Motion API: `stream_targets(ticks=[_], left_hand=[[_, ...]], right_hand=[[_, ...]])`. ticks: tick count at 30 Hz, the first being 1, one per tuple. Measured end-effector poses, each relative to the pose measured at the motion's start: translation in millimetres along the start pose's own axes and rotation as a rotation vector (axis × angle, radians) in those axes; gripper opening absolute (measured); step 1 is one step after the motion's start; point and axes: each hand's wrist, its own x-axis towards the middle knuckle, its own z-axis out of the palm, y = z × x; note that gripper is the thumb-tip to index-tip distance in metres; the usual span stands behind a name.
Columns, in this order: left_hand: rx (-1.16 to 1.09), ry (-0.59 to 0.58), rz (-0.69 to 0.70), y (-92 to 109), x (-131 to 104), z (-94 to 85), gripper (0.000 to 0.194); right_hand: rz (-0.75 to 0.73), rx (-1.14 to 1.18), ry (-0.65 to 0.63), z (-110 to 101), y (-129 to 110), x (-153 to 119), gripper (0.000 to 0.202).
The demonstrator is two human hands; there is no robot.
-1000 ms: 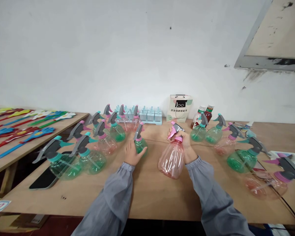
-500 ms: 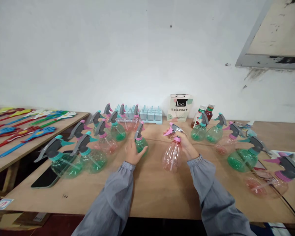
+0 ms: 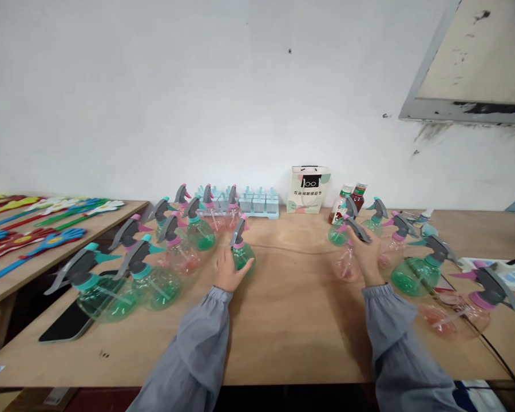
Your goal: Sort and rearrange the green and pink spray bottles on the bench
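Farther right than before, the right hand (image 3: pixel 367 252) grips a pink sprayer (image 3: pixel 345 263); the left hand (image 3: pixel 230 271) cups a green sprayer (image 3: pixel 243 256).

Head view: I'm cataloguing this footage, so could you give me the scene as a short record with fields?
Left hand: cupped against a green spray bottle with a pink collar
Right hand: gripping a pink spray bottle near its head
Either side: left-side spray bottles and right-side spray bottles, green and pink
Along back: pale blue tray, printed package, two labelled bottles
Front left: dark phone
Surface: wooden table
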Motion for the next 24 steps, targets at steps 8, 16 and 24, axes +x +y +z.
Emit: stream_targets(ticks=[8,16,24], left_hand=[[-0.012,0.002,0.012,0.2,-0.4,-0.3,0.073],[-0.017,0.005,0.01,0.4,-0.7,-0.8,0.072],[-0.02,0.001,0.025,-0.6,-0.3,-1.5,0.076]], right_hand=[[-0.04,-0.049,0.175,-28.1,38.4,27.3,0.038],[-0.099,-0.071,0.205,-29.0,57.0,37.6,0.043],[-0.098,-0.085,0.215,-19.8,62.1,45.5,0.039]])
